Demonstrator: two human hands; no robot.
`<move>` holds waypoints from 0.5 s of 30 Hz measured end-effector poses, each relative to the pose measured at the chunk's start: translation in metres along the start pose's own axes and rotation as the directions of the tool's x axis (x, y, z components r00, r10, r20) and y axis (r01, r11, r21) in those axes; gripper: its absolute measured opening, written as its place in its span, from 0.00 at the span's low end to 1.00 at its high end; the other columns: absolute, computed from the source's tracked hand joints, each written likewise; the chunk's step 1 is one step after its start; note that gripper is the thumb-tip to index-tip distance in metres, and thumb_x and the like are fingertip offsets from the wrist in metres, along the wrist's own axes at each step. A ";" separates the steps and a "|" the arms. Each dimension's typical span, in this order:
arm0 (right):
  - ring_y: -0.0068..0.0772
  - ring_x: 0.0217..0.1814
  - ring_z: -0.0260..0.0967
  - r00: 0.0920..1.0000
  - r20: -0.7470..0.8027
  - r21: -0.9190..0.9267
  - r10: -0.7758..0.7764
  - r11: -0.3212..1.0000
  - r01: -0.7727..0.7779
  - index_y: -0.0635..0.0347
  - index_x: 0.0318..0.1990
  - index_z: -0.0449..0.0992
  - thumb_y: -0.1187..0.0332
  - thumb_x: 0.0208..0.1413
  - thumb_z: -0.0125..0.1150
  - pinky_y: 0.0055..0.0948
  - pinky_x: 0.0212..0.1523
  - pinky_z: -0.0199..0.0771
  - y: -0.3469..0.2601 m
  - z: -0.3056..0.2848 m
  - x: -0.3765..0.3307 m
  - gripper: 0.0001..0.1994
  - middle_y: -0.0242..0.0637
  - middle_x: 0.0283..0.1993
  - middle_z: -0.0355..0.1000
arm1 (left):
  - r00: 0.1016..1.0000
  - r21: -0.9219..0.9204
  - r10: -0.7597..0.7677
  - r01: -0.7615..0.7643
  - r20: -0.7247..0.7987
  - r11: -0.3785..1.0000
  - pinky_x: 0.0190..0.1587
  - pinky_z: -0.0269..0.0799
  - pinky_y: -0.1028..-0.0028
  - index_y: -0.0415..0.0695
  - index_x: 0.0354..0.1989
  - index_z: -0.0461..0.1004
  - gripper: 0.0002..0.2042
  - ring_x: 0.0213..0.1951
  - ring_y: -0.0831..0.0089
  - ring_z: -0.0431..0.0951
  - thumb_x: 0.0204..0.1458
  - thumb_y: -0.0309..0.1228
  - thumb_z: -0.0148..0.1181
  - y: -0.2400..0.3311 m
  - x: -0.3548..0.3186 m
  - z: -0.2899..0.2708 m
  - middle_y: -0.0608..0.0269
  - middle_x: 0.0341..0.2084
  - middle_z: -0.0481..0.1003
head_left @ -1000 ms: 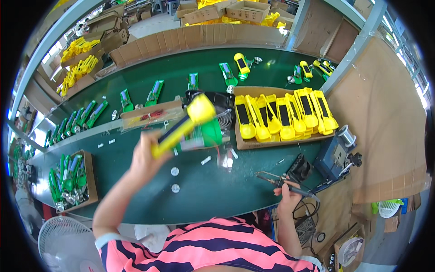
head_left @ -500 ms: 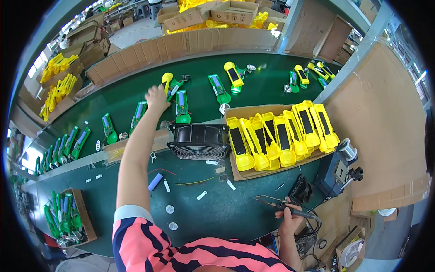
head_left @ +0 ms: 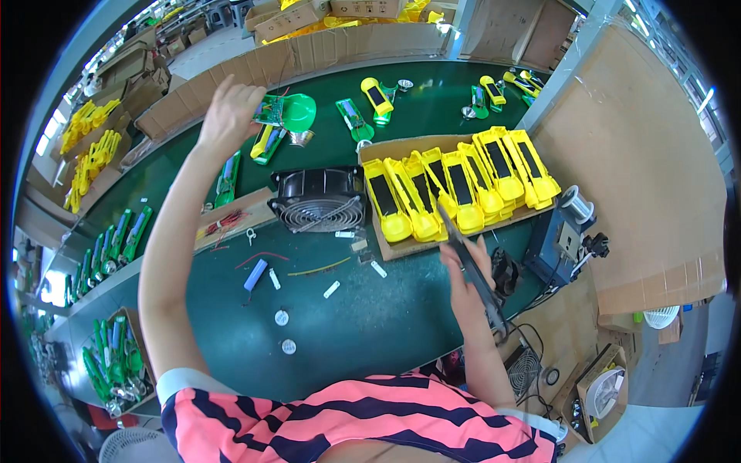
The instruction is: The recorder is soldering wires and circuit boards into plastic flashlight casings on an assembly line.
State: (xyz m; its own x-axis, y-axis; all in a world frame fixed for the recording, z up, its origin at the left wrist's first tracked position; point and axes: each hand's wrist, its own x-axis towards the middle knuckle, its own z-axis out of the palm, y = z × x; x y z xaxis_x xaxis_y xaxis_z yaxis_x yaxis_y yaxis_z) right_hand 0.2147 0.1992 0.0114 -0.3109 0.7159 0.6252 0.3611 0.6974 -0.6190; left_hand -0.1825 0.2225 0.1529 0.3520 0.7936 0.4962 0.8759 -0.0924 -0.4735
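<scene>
Raised over the far left of the bench, my left hand [head_left: 229,116] pinches the end of a green lamp housing [head_left: 299,113] with a round head and thin wires. Below it lie a yellow housing [head_left: 267,142] and a silver reflector cup [head_left: 302,138]. My right hand [head_left: 469,287] is closed around a soldering iron [head_left: 485,289], its shaft pointing up and away, smeared by motion. The iron passes in front of the near edge of a cardboard box [head_left: 395,251] filled with yellow housings [head_left: 460,187] that have dark panels. Whether the tip touches one, I cannot tell.
A black fan [head_left: 318,202] stands left of the box. To the right are a blue soldering station [head_left: 557,239] and a solder spool [head_left: 576,205]. A blue battery cell [head_left: 255,275] and small white strips lie on the bench. More green housings [head_left: 116,351] fill a box at left.
My left hand has lifted the green housing from the far bench, moving up and left. My right hand has brought the soldering iron up toward the yellow housings. The view has shifted slightly.
</scene>
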 end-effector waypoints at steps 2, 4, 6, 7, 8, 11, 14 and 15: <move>0.33 0.47 0.67 1.000 -0.012 -0.071 -0.004 0.997 0.003 0.63 0.48 0.60 0.74 0.46 0.58 0.48 0.62 0.36 0.001 0.017 0.010 0.21 0.33 0.37 0.73 | 1.000 0.001 0.012 -0.012 0.010 1.000 0.53 0.58 0.63 0.39 0.39 0.64 0.25 0.42 0.61 0.68 0.25 0.25 0.63 0.035 -0.010 -0.063 0.57 0.34 0.68; 0.38 0.50 0.64 0.999 0.036 -0.153 -0.012 0.988 0.018 0.61 0.49 0.59 0.72 0.44 0.60 0.52 0.62 0.30 0.012 0.034 0.021 0.24 0.33 0.42 0.71 | 0.999 -0.093 0.043 -0.040 0.031 0.995 0.46 0.62 0.65 0.38 0.38 0.64 0.25 0.39 0.58 0.67 0.24 0.24 0.60 0.078 -0.039 -0.109 0.54 0.32 0.66; 0.41 0.44 0.67 0.996 0.039 -0.221 -0.078 0.972 0.084 0.57 0.54 0.55 0.71 0.41 0.61 0.60 0.60 0.28 0.031 0.053 0.026 0.30 0.41 0.41 0.68 | 0.977 -0.240 0.036 0.016 0.209 0.971 0.37 0.63 0.66 0.37 0.34 0.64 0.22 0.35 0.60 0.66 0.24 0.27 0.61 0.127 -0.076 -0.133 0.56 0.28 0.65; 0.41 0.44 0.67 0.997 0.071 -0.169 -0.042 0.984 0.054 0.56 0.54 0.55 0.73 0.41 0.59 0.61 0.60 0.28 0.030 0.056 0.029 0.30 0.42 0.40 0.68 | 0.948 -0.205 0.092 -0.029 0.306 0.978 0.34 0.63 0.69 0.39 0.31 0.66 0.19 0.33 0.63 0.66 0.26 0.30 0.60 0.153 -0.097 -0.142 0.59 0.26 0.65; 0.41 0.44 0.67 0.997 0.066 -0.149 -0.043 0.988 0.053 0.54 0.54 0.55 0.75 0.42 0.57 0.60 0.60 0.28 0.034 0.062 0.031 0.29 0.41 0.40 0.68 | 0.872 -0.192 0.101 -0.008 0.478 0.981 0.32 0.61 0.71 0.40 0.28 0.67 0.16 0.32 0.67 0.66 0.28 0.33 0.58 0.179 -0.116 -0.148 0.61 0.26 0.65; 0.34 0.50 0.64 1.000 -0.002 -0.063 0.027 0.998 -0.027 0.57 0.52 0.58 0.83 0.43 0.48 0.30 0.52 0.57 0.036 0.069 0.042 0.25 0.35 0.44 0.68 | 0.789 -0.216 0.035 0.125 0.614 0.968 0.30 0.60 0.72 0.40 0.27 0.68 0.13 0.32 0.69 0.65 0.31 0.34 0.55 0.251 -0.176 -0.137 0.62 0.25 0.64; 0.32 0.51 0.64 0.996 -0.084 0.182 -0.006 0.983 0.021 0.59 0.51 0.60 0.87 0.42 0.48 0.22 0.39 0.64 0.019 0.046 0.052 0.25 0.37 0.48 0.64 | 0.684 -0.170 -0.053 0.254 0.727 0.952 0.34 0.62 0.72 0.39 0.33 0.67 0.19 0.34 0.68 0.66 0.32 0.37 0.59 0.283 -0.205 -0.123 0.59 0.28 0.66; 0.31 0.49 0.64 0.989 -0.110 0.171 -0.096 0.979 0.114 0.59 0.50 0.63 0.87 0.43 0.48 0.22 0.39 0.64 0.013 0.031 0.051 0.23 0.37 0.50 0.61 | 0.738 -0.254 -0.064 0.311 0.671 0.916 0.37 0.63 0.71 0.37 0.39 0.65 0.27 0.37 0.65 0.67 0.31 0.41 0.61 0.277 -0.201 -0.127 0.57 0.31 0.67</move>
State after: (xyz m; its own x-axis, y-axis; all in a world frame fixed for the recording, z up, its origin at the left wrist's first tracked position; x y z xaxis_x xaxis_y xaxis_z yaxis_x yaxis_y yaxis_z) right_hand 0.1764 0.2457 0.0208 -0.2458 0.6372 0.7304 0.1672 0.7701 -0.6156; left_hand 0.0312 -0.0387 0.0140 -0.0180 0.9956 -0.0916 0.9954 0.0093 -0.0948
